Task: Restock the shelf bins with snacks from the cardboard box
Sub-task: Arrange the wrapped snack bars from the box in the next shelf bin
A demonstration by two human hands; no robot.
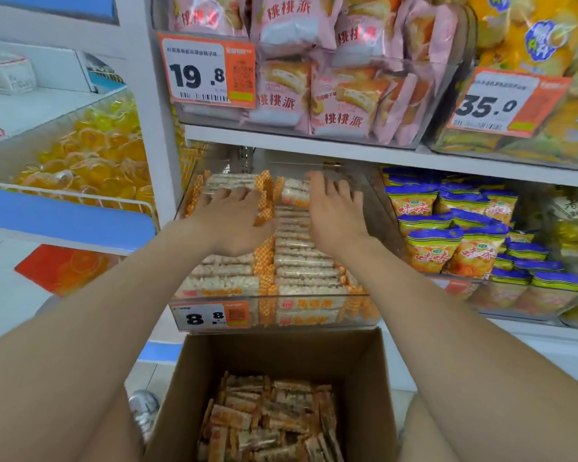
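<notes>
A clear plastic shelf bin [274, 310] holds two rows of rice snack bars [301, 261] in orange-checked wrappers. My left hand [234, 218] lies palm down on the left row toward the back, fingers fairly straight. My right hand [334, 211] lies palm down on the right row, fingers spread toward the back bars. Neither hand plainly grips a bar. Below the bin stands an open cardboard box [364, 378] with several loose snack bars [274, 418] of the same kind at its bottom.
Above hangs a bin of pink pastry packs [331, 95] with a 19.8 price tag [197, 73]. Blue and orange snack bags [454, 235] fill the bin to the right. Orange jelly cups [90, 158] sit in a wire-edged bin at left. Yellow bags [541, 45] top right.
</notes>
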